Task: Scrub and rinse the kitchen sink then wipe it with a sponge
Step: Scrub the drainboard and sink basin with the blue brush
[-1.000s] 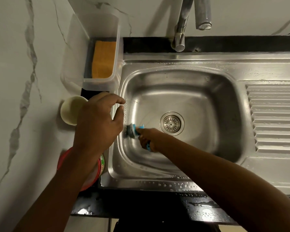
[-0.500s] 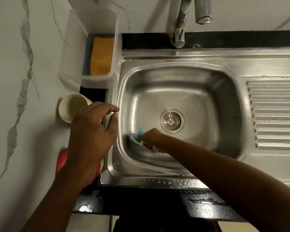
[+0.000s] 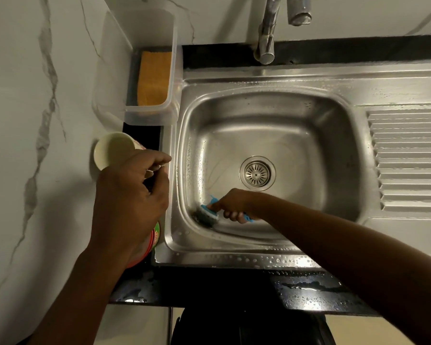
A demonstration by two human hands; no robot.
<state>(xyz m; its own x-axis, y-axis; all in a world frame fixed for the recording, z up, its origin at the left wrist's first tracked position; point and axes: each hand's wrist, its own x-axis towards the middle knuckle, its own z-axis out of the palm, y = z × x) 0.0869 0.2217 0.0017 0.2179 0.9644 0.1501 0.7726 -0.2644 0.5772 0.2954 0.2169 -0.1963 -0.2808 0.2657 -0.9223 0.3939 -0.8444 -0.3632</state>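
Observation:
The steel sink [image 3: 259, 256] is wet, with droplets on its left wall and front rim. My right hand [image 3: 234, 204] reaches into the basin and grips a blue-handled scrub brush [image 3: 208, 215]. Its dark head presses against the front left corner of the basin floor. My left hand [image 3: 132, 195] hovers by the sink's left rim, fingers loosely curled, holding nothing. An orange sponge [image 3: 154, 78] lies in a clear plastic box [image 3: 176, 70] at the back left of the sink.
The drain [image 3: 257, 173] sits mid-basin. A faucet [image 3: 266, 41] rises at the back. A pale cup [image 3: 112, 150] and a red-lidded container [image 3: 156, 239] stand left of the sink, partly under my left hand. A ribbed drainboard [image 3: 408, 158] lies to the right.
My right hand has dragged the brush from the basin's left wall down toward the front left corner. My left hand has drifted slightly left and curled its fingers more.

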